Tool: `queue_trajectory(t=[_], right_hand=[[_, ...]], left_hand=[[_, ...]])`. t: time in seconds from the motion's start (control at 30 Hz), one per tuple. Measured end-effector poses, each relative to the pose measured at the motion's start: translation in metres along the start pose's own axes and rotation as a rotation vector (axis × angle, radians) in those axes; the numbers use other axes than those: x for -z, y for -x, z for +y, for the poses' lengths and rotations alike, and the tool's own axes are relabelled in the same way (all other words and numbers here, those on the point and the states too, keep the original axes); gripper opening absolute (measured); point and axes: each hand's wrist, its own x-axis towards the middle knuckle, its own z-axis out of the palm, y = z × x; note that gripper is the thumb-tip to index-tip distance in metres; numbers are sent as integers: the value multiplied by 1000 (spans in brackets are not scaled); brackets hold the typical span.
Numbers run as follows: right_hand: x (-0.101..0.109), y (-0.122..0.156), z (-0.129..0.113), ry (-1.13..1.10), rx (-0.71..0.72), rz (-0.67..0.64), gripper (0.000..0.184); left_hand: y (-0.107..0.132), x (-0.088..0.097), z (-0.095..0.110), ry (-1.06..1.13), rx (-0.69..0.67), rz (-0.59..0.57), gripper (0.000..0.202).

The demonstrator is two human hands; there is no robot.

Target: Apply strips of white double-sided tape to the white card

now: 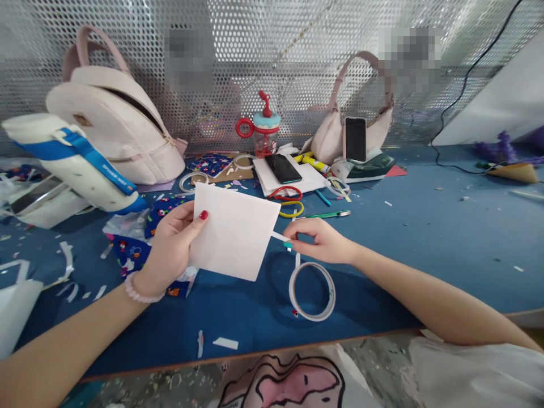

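My left hand [176,243] grips a white square piece of paper [233,232] at its left edge, thumb on top, tilted above the table. My right hand [317,241] is closed in a pinch on a narrow white strip of tape [279,236], which reaches to the paper's right edge. Whether the strip is stuck to the paper's underside I cannot tell. Just below my right hand is a roll of white tape [292,292] with its loose end sticking up. Beneath my left hand lies blue patterned wrapping [127,249], partly hidden by the hand and paper.
Behind the paper lie scissors [291,209] with red and yellow handles, a green cutter [327,215] and a phone [284,169]. A red-lidded cup [266,133], a backpack [114,124], a white-blue bottle [63,153] and a handbag [327,136] stand along the mesh wall. Paper scraps litter the blue table [425,243].
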Motion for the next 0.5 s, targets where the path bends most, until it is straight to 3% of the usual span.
queue_trajectory(t=[0.17, 0.27, 0.33, 0.4, 0.5], right_hand=[[2, 1, 2, -1, 12, -7, 11], [4, 3, 3, 4, 32, -23, 10], [6, 4, 4, -2, 17, -29, 10], [8, 5, 7, -42, -33, -5, 10], [10, 5, 14, -207, -132, 72, 12]], left_hand=[[2, -1, -3, -25, -4, 8, 48], [-8, 6, -7, -51, -56, 44, 43], [-19, 14, -10, -136, -188, 69, 30], [-27, 22, -11, -333, -461, 76, 24], [-24, 27, -8, -421, -670, 60, 16]])
